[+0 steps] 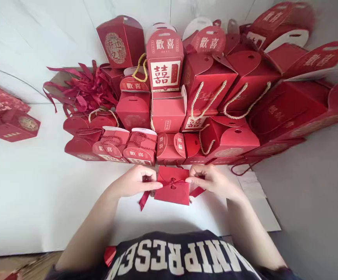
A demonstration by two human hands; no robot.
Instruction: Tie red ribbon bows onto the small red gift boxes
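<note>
Right in front of me, a small red gift box (171, 196) sits on the white table, its two top flaps folded together. Across its middle runs a dark red ribbon (169, 182), crossed or knotted over the small slot at the centre. My left hand (136, 181) pinches the ribbon at the box's left side, and a ribbon tail hangs below the fingers. On the other side, my right hand (212, 181) pinches the ribbon's right end between thumb and forefinger. The far side of the box is partly hidden by the hands.
Rows of red gift boxes (169, 112), some with rope handles, stand behind the hands against the wall. A heap of red ribbons (84, 87) lies at the back left. More red boxes (14, 126) are at the far left of the white table (55, 202). A grey wall (317, 186) rises at right.
</note>
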